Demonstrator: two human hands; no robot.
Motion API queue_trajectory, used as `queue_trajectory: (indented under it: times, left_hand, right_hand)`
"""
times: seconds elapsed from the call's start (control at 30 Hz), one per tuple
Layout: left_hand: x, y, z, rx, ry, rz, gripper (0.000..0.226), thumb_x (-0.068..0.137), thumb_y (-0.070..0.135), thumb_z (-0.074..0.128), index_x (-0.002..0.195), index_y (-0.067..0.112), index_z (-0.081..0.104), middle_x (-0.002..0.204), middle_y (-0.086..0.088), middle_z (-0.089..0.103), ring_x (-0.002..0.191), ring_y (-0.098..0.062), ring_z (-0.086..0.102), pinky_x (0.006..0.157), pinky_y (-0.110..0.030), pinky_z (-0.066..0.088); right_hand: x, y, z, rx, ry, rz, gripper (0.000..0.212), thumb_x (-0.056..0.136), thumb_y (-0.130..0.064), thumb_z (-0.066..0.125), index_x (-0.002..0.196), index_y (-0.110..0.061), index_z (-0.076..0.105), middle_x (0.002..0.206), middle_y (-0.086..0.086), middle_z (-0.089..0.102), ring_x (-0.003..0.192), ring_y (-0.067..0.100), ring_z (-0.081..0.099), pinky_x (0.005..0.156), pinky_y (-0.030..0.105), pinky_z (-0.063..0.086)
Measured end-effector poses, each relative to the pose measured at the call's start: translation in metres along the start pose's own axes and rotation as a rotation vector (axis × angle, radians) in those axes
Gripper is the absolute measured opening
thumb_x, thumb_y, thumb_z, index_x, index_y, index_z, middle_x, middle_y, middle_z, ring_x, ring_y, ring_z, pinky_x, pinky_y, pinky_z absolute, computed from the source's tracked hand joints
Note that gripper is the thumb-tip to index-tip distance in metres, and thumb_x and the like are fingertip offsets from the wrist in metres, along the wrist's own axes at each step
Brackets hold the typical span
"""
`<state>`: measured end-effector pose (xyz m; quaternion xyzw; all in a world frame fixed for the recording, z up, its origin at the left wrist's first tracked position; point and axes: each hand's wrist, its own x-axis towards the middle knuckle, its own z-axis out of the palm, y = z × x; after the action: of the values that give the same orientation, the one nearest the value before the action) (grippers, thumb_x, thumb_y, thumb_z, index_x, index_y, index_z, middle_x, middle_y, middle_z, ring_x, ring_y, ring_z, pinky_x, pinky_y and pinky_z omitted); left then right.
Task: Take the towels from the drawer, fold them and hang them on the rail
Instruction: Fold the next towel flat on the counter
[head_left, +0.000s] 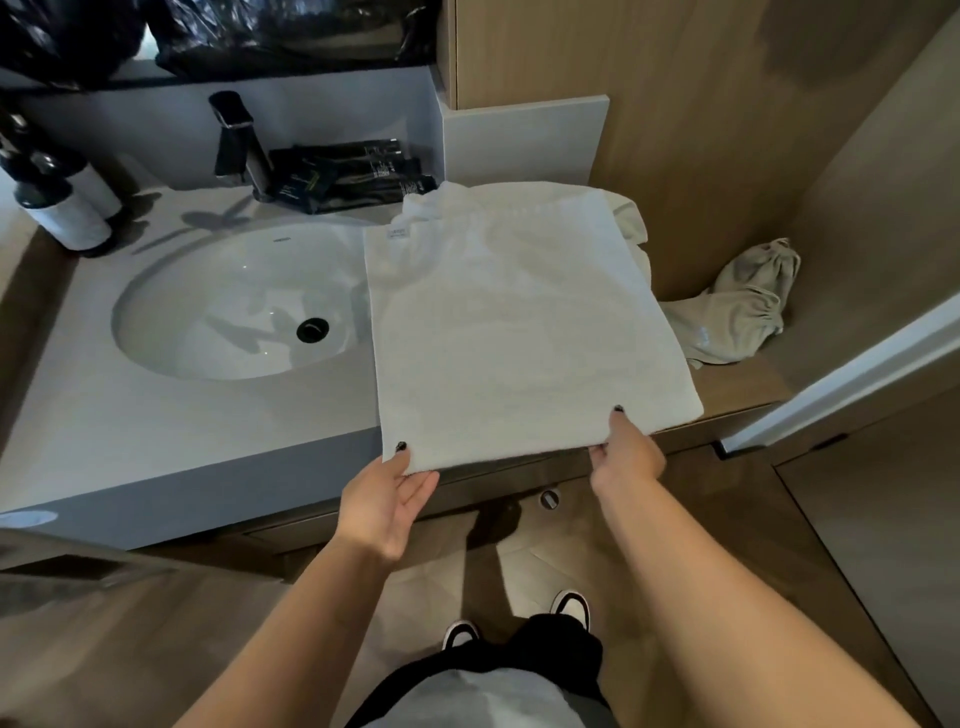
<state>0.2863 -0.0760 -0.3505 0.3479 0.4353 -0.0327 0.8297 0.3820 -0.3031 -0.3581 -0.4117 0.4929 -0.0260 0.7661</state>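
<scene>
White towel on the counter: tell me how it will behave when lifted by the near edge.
The white towel will probably droop and unfold, since only the left hand and right hand pinch its near corners. It looks thick and soft, so likely not slippery. Its far end, bunched over the counter, may drag.

I see a white towel (524, 332) of soft, matt terry cloth, its surface finely napped. At its nine o'clock sits a basin (171, 332) of glossy white ceramic, sunk in a smooth, pale, stone-like worktop (156, 436) with a dull sheen. At eleven o'clock stands a dark tap (236, 143) of polished metal beside shiny black plastic packets (353, 179). At three o'clock lies a crumpled beige cloth (743, 306), matt. The walls (701, 130) look like matt, pale wood.
</scene>
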Motion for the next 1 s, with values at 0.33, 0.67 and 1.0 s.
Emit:
queue_trajectory:
  times: [0.33, 0.67, 1.0]
  left_hand:
    - [0.008, 0.009, -0.009, 0.37, 0.19, 0.192, 0.02, 0.101, 0.02, 0.056, 0.121, 0.021, 0.054, 0.101, 0.0, 0.07, 0.077, -0.011, 0.073, 0.074, -0.028, 0.056]
    - [-0.004, 0.012, 0.017, 0.614, 0.166, 0.532, 0.048, 0.102, 0.026, 0.053, 0.146, 0.039, 0.042, 0.14, 0.011, 0.051, 0.08, -0.006, 0.074, 0.075, -0.027, 0.055]
    - [-0.006, 0.003, 0.01, 0.277, 0.441, 0.384, 0.016, 0.1, 0.025, 0.055, 0.101, 0.013, 0.066, 0.07, 0.0, 0.074, 0.056, -0.004, 0.067, 0.048, -0.015, 0.05]
  right_hand:
    - [0.053, -0.062, -0.062, -0.2, 0.095, -0.244, 0.029, 0.094, -0.007, 0.059, 0.119, -0.023, 0.06, 0.086, 0.008, 0.072, 0.067, 0.015, 0.074, 0.057, 0.023, 0.056]
    - [0.074, -0.065, -0.069, -0.582, -0.289, -0.101, 0.045, 0.097, -0.017, 0.06, 0.139, -0.023, 0.046, 0.123, 0.008, 0.056, 0.111, 0.028, 0.06, 0.085, 0.039, 0.055]
    - [0.109, -0.071, -0.082, -0.705, -0.487, -0.011, 0.028, 0.093, -0.018, 0.065, 0.116, -0.003, 0.061, 0.115, 0.015, 0.067, 0.108, 0.027, 0.065, 0.094, 0.041, 0.053]
